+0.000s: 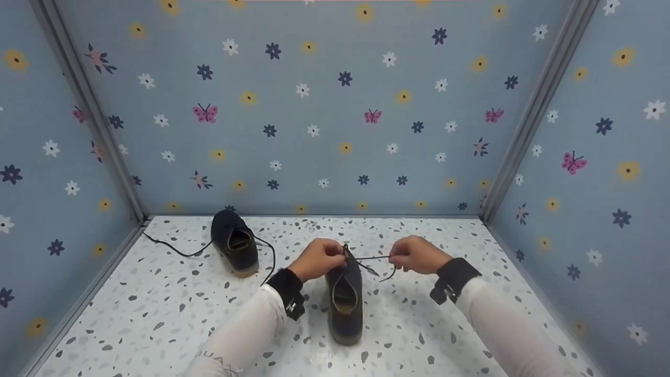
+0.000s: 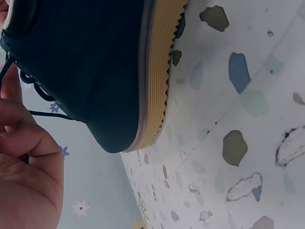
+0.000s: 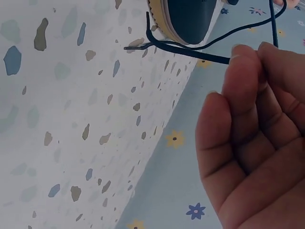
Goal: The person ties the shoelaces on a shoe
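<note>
Dark shoe [image 1: 356, 284] stands sole-down between left hand [image 1: 318, 258], fingers pinching lacing [image 2: 51, 114] over its front, presumably as an anchor, and right hand [image 1: 417, 255], pinching a lace [image 3: 274, 26] to the shoe's right, apparently for tension.

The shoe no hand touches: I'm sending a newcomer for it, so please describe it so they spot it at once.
On the speckled white surface, look toward the far left corner, below the flowered back wall. There stands a dark shoe with loose laces spread to both sides. Unlike the other shoe, whose lace the right hand pinches, it has no hand on it.
</note>
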A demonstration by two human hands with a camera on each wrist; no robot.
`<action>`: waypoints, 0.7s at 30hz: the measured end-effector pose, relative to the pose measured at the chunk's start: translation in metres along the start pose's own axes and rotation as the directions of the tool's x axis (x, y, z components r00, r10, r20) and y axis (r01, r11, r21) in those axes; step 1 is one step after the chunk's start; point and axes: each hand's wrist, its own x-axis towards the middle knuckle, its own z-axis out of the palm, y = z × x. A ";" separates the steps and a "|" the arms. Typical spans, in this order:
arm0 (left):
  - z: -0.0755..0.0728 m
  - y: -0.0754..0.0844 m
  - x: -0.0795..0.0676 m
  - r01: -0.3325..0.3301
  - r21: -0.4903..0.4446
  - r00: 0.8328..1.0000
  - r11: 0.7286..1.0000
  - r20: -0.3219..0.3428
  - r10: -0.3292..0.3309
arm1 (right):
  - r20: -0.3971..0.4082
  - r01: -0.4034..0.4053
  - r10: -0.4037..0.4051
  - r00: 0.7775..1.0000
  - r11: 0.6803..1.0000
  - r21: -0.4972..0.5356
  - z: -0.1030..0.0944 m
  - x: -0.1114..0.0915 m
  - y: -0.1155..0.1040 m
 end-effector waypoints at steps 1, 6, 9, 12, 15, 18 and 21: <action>-0.001 0.000 0.000 -0.004 0.003 1.000 1.000 0.004 0.004 | -0.007 0.003 -0.003 1.000 1.000 0.006 0.000 0.000 0.000; -0.004 0.000 0.000 -0.018 0.022 1.000 1.000 0.014 0.018 | -0.053 0.008 -0.006 0.999 0.999 0.036 -0.002 0.000 -0.002; -0.005 -0.001 -0.001 -0.017 0.026 1.000 1.000 0.019 0.017 | -0.065 -0.002 0.006 0.998 0.998 0.065 -0.003 -0.001 -0.003; -0.007 -0.002 -0.001 -0.018 0.027 1.000 0.999 0.020 0.018 | -0.066 -0.006 0.013 0.998 0.994 0.108 -0.003 -0.001 -0.005; -0.008 -0.003 -0.002 -0.011 0.035 1.000 0.999 0.017 0.010 | -0.060 -0.007 0.016 0.998 0.989 0.148 -0.003 -0.001 -0.007; -0.010 -0.003 -0.002 -0.002 0.043 1.000 0.999 0.014 0.001 | -0.051 -0.011 0.021 0.998 0.981 0.192 -0.004 0.000 -0.010; -0.010 -0.003 -0.003 0.008 0.043 1.000 0.999 0.016 -0.009 | -0.044 -0.023 0.036 0.998 0.963 0.268 -0.004 -0.001 -0.011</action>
